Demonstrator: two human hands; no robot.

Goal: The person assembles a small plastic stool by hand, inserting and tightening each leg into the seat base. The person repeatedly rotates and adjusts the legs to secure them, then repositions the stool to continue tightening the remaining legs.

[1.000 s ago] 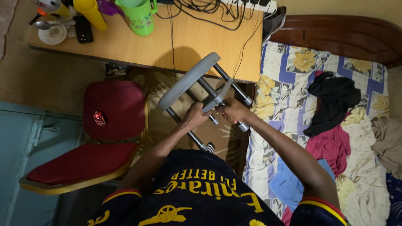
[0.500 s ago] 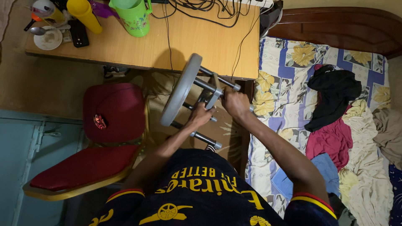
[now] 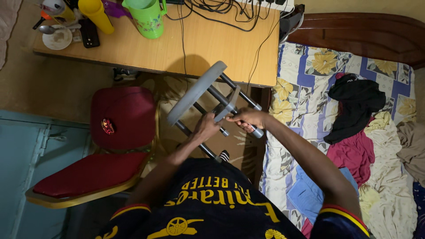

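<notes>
A bed covered with a blue, white and yellow flowered sheet [image 3: 305, 75] fills the right side, with loose black, red and pale clothes [image 3: 354, 110] heaped on it; a long wooden desk [image 3: 212, 48] runs across the top, and a red padded chair with a wooden frame [image 3: 102, 146] stands to the left, below the desk; a small red-and-gold object lies on the chair's back.

Between chair and bed, in front of the person's chest, a round grey stool with metal legs [image 3: 197, 93] is held tipped on its side, seat edge toward the desk and legs slanting down toward the bed; a grey brace joins the legs near the hands.

The left hand [image 3: 207, 126] is clenched around one leg just below the brace; the right hand [image 3: 248, 118] grips a leg beside the brace, fingers curled over it.

On the desk stand a green plastic jug [image 3: 148, 17] and a yellow plastic cup [image 3: 97, 15]; black cables [image 3: 221, 11] trail from a white power strip; a dark phone [image 3: 88, 33] lies beside a small white saucer with a spoon [image 3: 56, 37].
</notes>
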